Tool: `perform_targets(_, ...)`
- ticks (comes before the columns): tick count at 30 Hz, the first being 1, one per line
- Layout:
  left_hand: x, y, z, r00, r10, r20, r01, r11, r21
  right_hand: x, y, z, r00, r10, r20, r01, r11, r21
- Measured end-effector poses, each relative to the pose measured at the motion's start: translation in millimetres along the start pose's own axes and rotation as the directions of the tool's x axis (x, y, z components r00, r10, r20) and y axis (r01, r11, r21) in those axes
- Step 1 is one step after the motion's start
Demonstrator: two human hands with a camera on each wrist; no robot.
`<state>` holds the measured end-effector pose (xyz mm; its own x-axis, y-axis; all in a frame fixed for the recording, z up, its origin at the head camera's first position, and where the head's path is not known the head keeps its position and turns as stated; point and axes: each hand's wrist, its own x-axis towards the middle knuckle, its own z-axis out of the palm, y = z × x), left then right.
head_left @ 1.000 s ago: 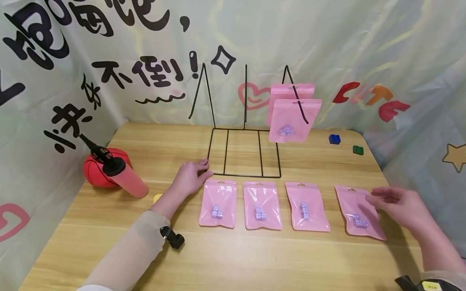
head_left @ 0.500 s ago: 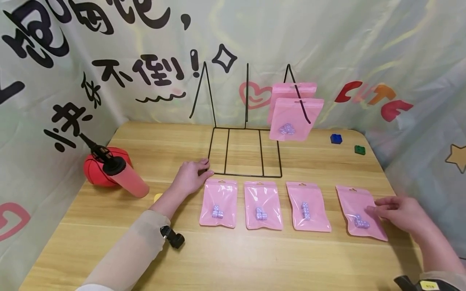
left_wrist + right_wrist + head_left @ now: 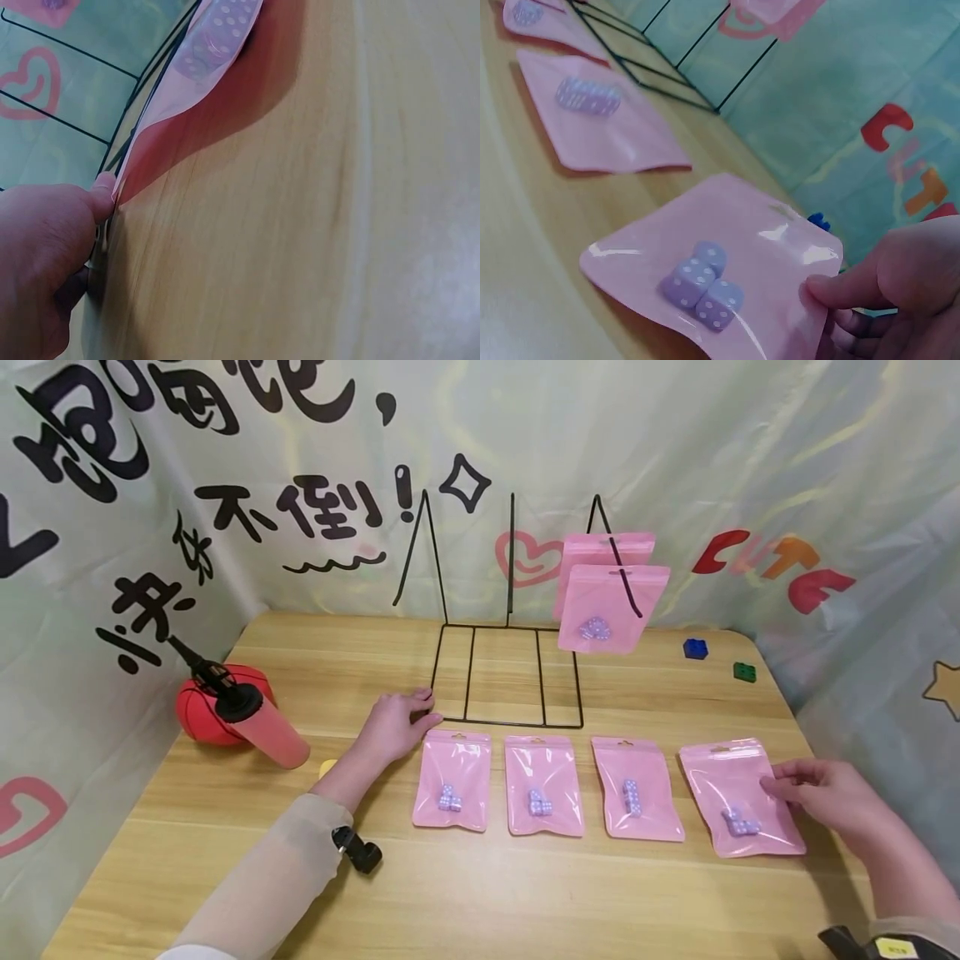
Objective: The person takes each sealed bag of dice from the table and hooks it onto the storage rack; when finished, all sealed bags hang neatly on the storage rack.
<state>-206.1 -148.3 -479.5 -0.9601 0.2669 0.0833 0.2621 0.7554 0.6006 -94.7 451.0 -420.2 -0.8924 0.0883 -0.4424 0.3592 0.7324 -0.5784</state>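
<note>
My right hand (image 3: 832, 793) pinches the right edge of the rightmost pink zip bag (image 3: 738, 781), thumb on top. That bag is tilted up at this edge, and purple dotted dice (image 3: 697, 285) show through its film. With thumb and fingers, my left hand (image 3: 393, 727) holds the front left corner of a black wire display rack (image 3: 506, 722). Three more pink zip bags with dice lie in a row: one near my left hand (image 3: 452, 781), one in the middle (image 3: 543, 785) and one beside the gripped bag (image 3: 637, 789). Two pink bags (image 3: 611, 610) hang on the rack's right hook.
A blue brick (image 3: 695, 648) and a green brick (image 3: 744, 672) lie at the back right of the wooden table (image 3: 525, 902). At left stand a red ball (image 3: 197, 714) and a pink cylinder with a black top (image 3: 273, 735). A printed curtain (image 3: 712, 460) closes the back.
The rightmost bag has been lifted at its right edge and turned slightly, now pinched by my right hand. My left hand stays at the rack's corner.
</note>
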Motion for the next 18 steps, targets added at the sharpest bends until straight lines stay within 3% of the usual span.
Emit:
perform_targets(6, 0.2, -0.3, 0.2, 1.000, -0.003, 0.003, 0.003, 1.000, -0.002, -11.1, -17.1, -1.3, 0.989, -0.126, -0.072, 0.124, 0.992, -0.031)
perform_targets(12, 0.9, 0.2, 0.4, 1.000, 0.003, 0.004, -0.003, 1.000, 0.005, -20.0, -35.7, 5.2, 0.950, -0.213, -0.227, 0.215, 0.976, -0.016)
perform_targets(18, 1.7, -1.2, 1.2, 1.000, 0.009, 0.002, -0.009, 1.000, 0.011, -26.0, -59.7, 7.6, 0.912, -0.254, -0.323, 0.262, 0.965, -0.020)
